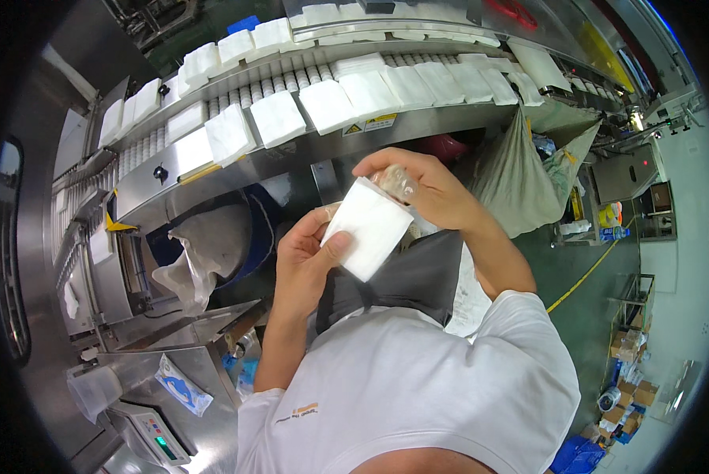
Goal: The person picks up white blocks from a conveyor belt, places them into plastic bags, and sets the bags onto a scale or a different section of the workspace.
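Observation:
A pad of folded white wipes is held up in front of my torso, tilted. My left hand grips its left side, the thumb lying flat across its face and the fingers behind it. At the pad's upper right edge, my right hand is closed with curled fingers touching it; clear plastic covers some of its fingertips. Beyond my hands, similar white pads lie in a row along the near edge of a metal roller conveyor.
A bin with a pale liner bag stands to the left below the conveyor. A large cloth sack hangs at the right. At the lower left are a digital scale, a blue-and-white packet and a clear plastic cup.

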Action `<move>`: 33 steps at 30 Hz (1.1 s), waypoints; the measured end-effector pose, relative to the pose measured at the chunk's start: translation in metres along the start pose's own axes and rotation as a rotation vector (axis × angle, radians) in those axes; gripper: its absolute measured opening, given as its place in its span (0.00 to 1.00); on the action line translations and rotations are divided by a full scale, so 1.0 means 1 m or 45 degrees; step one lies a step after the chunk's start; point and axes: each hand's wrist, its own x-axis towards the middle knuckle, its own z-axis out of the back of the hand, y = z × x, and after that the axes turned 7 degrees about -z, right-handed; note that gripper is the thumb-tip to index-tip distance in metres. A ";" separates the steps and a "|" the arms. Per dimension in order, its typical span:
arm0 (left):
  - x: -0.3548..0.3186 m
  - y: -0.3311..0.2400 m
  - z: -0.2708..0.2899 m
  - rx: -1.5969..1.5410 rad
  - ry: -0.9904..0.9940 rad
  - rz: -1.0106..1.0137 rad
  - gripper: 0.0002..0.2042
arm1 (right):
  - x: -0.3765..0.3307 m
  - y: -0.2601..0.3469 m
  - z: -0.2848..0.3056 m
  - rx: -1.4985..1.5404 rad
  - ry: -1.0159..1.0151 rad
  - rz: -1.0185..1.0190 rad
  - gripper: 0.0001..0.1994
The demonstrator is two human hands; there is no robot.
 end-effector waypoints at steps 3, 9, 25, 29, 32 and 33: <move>0.000 0.001 0.000 -0.010 0.060 -0.014 0.24 | -0.007 0.009 -0.004 -0.026 -0.025 -0.043 0.17; 0.010 0.005 0.001 0.142 0.183 -0.095 0.18 | -0.015 0.011 -0.003 -0.323 -0.094 -0.042 0.23; 0.019 0.032 -0.012 0.144 0.102 -0.128 0.19 | -0.017 -0.008 -0.019 -1.208 -0.609 0.875 0.12; 0.017 0.029 -0.012 0.092 0.117 -0.037 0.26 | -0.018 -0.008 -0.023 -1.215 -0.683 0.942 0.12; 0.013 0.025 -0.012 0.133 0.160 -0.077 0.28 | -0.026 0.004 -0.028 -1.059 -0.570 0.927 0.11; 0.012 0.024 -0.012 0.155 0.184 -0.091 0.28 | -0.028 0.008 -0.030 -1.013 -0.526 0.918 0.10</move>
